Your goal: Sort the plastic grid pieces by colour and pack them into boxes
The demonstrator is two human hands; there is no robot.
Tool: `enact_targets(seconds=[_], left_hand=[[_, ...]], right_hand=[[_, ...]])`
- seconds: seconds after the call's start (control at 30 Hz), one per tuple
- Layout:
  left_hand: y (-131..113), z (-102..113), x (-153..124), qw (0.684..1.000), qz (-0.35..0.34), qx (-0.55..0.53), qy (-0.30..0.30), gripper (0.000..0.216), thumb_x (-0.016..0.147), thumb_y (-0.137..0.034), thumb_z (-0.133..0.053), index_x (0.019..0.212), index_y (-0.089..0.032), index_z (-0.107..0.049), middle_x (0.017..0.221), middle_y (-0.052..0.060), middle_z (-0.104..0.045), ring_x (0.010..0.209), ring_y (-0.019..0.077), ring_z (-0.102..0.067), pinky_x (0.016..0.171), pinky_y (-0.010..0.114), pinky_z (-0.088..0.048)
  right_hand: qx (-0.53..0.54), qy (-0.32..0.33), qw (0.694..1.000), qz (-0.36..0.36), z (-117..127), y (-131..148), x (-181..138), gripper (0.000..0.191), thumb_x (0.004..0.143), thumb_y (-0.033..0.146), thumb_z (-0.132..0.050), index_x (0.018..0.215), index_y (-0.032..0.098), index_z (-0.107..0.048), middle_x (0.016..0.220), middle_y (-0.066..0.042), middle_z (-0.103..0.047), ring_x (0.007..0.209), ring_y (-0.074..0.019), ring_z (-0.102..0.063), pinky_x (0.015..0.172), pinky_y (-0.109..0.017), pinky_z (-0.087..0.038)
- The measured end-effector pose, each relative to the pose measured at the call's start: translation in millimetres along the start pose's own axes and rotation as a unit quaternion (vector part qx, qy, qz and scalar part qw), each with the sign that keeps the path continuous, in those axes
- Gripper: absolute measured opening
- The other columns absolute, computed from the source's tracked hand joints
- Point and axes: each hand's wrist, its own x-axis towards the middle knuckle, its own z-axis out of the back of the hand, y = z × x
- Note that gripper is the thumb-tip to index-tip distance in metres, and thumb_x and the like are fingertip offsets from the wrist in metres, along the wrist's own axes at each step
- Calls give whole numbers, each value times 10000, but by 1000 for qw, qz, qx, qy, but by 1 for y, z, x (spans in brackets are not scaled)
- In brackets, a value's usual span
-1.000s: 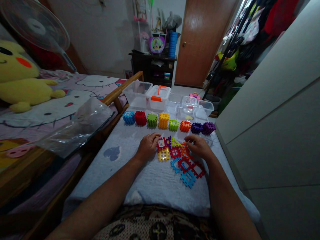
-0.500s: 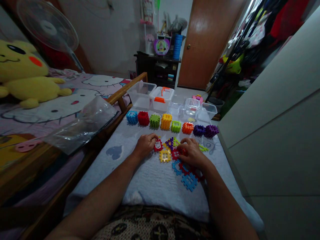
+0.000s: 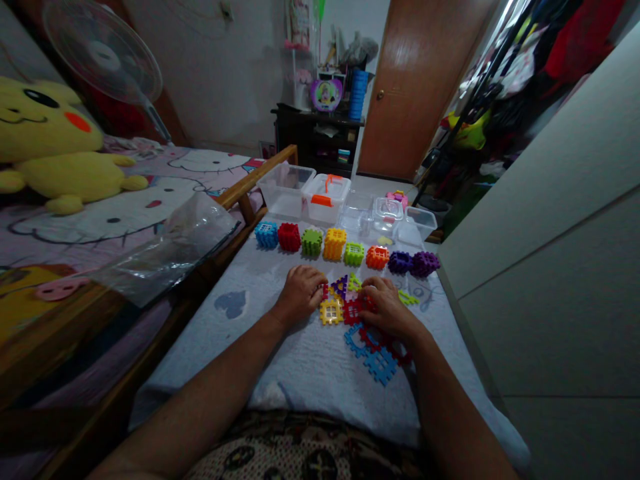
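Flat interlocking plastic building tiles lie on the cloth in front of me. My left hand [image 3: 301,295] bends over a red building tile [image 3: 325,291], its fingers closed on it and hiding most of it. Just below sits a yellow window-patterned tile [image 3: 331,312], with a purple triangle tile [image 3: 340,287] above it. My right hand [image 3: 386,305] has curled fingers on another red tile [image 3: 351,311] beside the yellow one. Light-green tiles [image 3: 355,283] show between the hands. Under my right wrist are blue tiles [image 3: 381,365] and more red ones, partly hidden.
A row of color-sorted tile stacks [image 3: 335,245] stands beyond my hands. Behind it are clear plastic boxes [image 3: 286,190], one with an orange-handled lid [image 3: 327,200]. A wooden bed rail [image 3: 257,175] and a plastic bag [image 3: 175,253] are at left, a white cabinet [image 3: 555,280] at right.
My left hand has shifted right and turned over the red tile, which is now mostly covered. The right hand stays nearly in place. The view has moved slightly.
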Motion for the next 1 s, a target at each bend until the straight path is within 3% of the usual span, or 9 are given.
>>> enact_targets(seconds=[0.1,0.2,0.37,0.5,0.67,0.83,1.0], left_hand=[[-1,-1,-1,1000,-9,19,23,166,832,-186,-556,948,-218,-669,1018,60,-675,1036,250,-540,974,433,-345],[-1,-2,-1,999,-14,21,37,167,840,-181,-542,945,-212,-668,1002,65,-677,1013,247,-545,965,429,-351],[0,-3,0,999,-20,-15,48,189,848,-168,-507,936,-198,-671,925,61,-688,935,234,-565,931,412,-375],[-3,-1,2,997,-12,-69,37,208,840,-154,-488,921,-194,-674,877,56,-691,900,225,-576,920,398,-394],[-7,7,3,992,26,-126,-9,198,874,-217,-488,950,-192,-669,971,63,-686,969,223,-566,931,382,-414],[-6,8,0,992,16,-124,-12,232,876,-371,-586,1021,-207,-663,1053,67,-672,1051,238,-550,981,393,-390],[-12,0,-1,998,-27,-53,20,540,752,-565,-714,1156,-214,-643,1162,94,-633,1126,282,-506,1040,447,-331]], right_hand=[[29,-9,999,9,2,2,0,159,745,170,-699,889,202,-640,1066,-71,-603,1026,-246,-493,923,-412,-394],[84,-12,996,3,3,3,0,106,752,139,-650,811,203,-590,873,-24,-610,835,-182,-527,765,-315,-424],[241,9,969,-58,-1,1,-1,61,767,168,-584,771,207,-537,615,62,-504,545,-98,-446,518,-216,-341],[295,-45,953,-53,-7,0,4,52,767,220,-574,782,207,-526,652,52,-520,564,-99,-469,536,-219,-377],[227,-155,961,-11,-18,8,11,53,763,164,-553,763,208,-522,748,9,-548,670,-129,-522,647,-258,-440],[174,-97,979,45,-17,17,11,76,782,148,-592,810,208,-554,886,-25,-572,800,-154,-554,717,-278,-460],[163,-98,981,48,-9,10,6,83,837,249,-619,907,204,-609,861,-24,-600,760,-151,-572,698,-280,-460]])
